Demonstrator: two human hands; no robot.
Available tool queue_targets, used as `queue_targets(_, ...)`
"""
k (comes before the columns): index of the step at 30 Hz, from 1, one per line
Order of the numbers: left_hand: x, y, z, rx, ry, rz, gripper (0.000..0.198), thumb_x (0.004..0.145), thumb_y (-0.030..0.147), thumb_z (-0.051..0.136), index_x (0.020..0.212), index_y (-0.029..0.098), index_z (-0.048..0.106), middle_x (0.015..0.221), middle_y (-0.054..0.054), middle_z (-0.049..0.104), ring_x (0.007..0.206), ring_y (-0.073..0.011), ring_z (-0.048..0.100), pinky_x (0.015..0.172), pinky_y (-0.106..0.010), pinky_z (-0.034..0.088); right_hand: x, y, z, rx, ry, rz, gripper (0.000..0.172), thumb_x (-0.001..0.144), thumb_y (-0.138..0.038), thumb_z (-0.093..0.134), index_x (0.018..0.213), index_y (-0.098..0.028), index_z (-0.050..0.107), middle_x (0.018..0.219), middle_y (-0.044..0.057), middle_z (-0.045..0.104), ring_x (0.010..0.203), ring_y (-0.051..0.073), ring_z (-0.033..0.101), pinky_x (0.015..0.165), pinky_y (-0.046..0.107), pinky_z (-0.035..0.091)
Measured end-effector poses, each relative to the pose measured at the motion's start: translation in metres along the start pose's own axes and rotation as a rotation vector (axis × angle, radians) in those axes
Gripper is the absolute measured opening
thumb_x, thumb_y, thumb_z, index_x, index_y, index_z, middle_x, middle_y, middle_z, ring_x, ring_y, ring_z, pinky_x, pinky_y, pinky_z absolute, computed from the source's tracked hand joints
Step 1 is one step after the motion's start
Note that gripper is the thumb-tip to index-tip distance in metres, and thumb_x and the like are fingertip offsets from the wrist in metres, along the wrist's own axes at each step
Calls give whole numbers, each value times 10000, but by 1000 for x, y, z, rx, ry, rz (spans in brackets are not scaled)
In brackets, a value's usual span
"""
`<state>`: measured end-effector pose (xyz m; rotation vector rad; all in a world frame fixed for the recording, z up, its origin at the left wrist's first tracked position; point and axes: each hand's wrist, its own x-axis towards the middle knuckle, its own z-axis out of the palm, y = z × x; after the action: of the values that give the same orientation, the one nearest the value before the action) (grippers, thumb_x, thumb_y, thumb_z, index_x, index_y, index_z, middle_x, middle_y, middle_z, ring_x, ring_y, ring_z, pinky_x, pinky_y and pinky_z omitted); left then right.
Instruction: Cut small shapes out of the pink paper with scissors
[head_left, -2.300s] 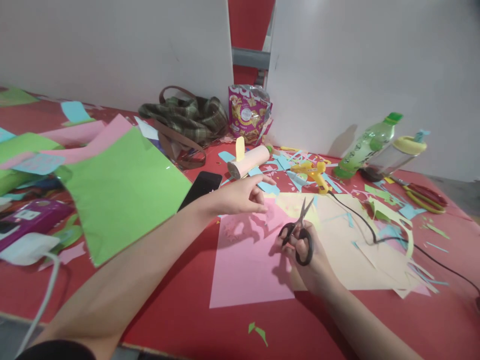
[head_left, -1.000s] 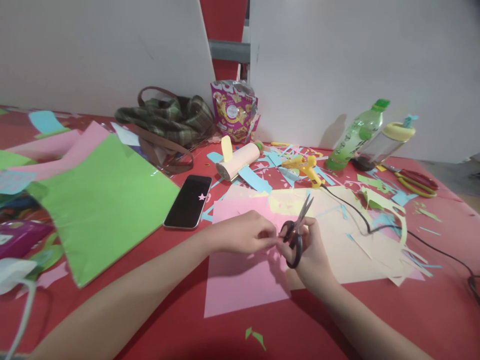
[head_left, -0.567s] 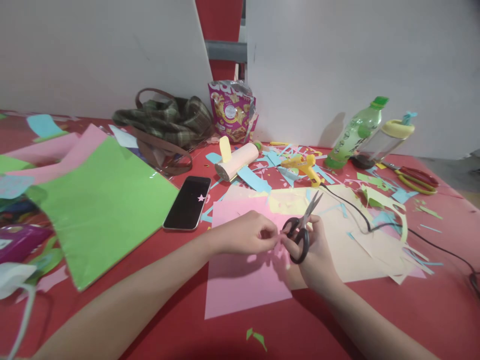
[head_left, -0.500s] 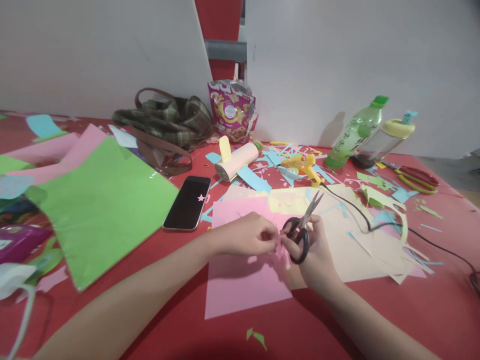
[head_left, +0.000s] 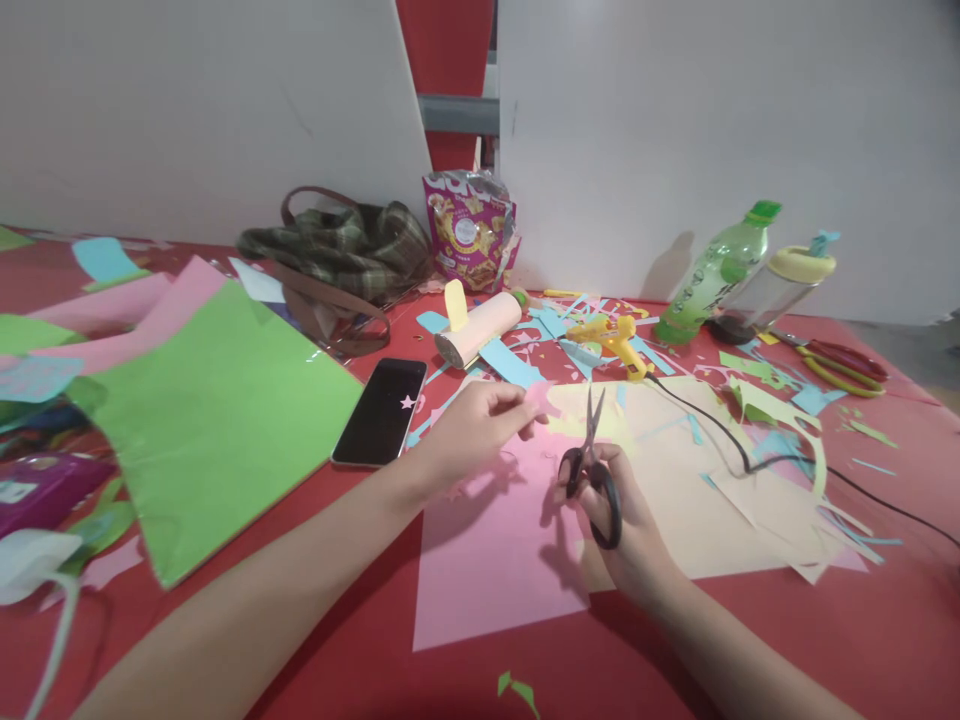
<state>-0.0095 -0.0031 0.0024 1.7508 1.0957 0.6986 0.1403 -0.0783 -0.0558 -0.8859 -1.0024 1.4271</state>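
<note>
Apart now after meeting half a second ago, the hands show mid-frame: I see the left hand (head_left: 480,430) pinching a pink scrap (head_left: 543,398) over the pink sheet (head_left: 495,590), and the right hand (head_left: 628,512) curled around the scissors (head_left: 591,440), blades parted. At upper centre stands a purple snack bag (head_left: 469,235), white letters cropped, contents hidden. At upper right, the green bottle's (head_left: 712,285) lettering is blurred; beside it, a yellow-topped jar (head_left: 787,295), contents unclear.

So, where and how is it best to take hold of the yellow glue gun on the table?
Probably by the handle of the yellow glue gun, coming from the near right side: the handle sticks out that way, while the nozzle points left. Mind the black cord at the handle's end.
</note>
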Motion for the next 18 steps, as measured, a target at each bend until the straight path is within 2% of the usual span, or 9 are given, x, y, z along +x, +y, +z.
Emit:
queue_targets(2,0,0,-1,-28,68,15,283,767,312,405,578,141,529,725,-29,612,727,-134,551,638,-218,405,-2,-1,2,-20,-86,19,266,720,-375,550,807,-239,339,797,-9,440,614,113,461,551,271,387)
queue_targets(5,0,3,-1,-10,97,36,280,769,290,404,564,141,523,691,-24,610,718,-131,555,656,-223,404,-5,-7,4,-89,-184,101,312,707,-431,542,831,-241,328,815,8,437,670,128,454,553,264,383)
queue_targets(8,-2,5,2,83,69,52,283,770,273,400,552,136,519,645,-16,594,655,-121,547,616,-217,397,-6,-13,6,-137,-212,169,354,681,-478,540,833,-242,324,821,18,434,712,146,445,526,248,381)
queue_targets(12,-5,6,6,189,34,88,284,774,241,375,548,138,513,611,1,573,615,-108,525,591,-211,379,-7,-20,9,-194,-222,207,366,672,-491,541,823,-240,322,759,-1,429,645,129,427,494,228,373)
queue_targets(18,-10,8,10,262,21,121,287,765,221,359,505,143,453,576,12,544,585,-101,491,564,-204,359,-7,-21,6,-238,-238,200,325,716,-461,509,835,-234,308,763,3,438,615,118,423,486,219,363)
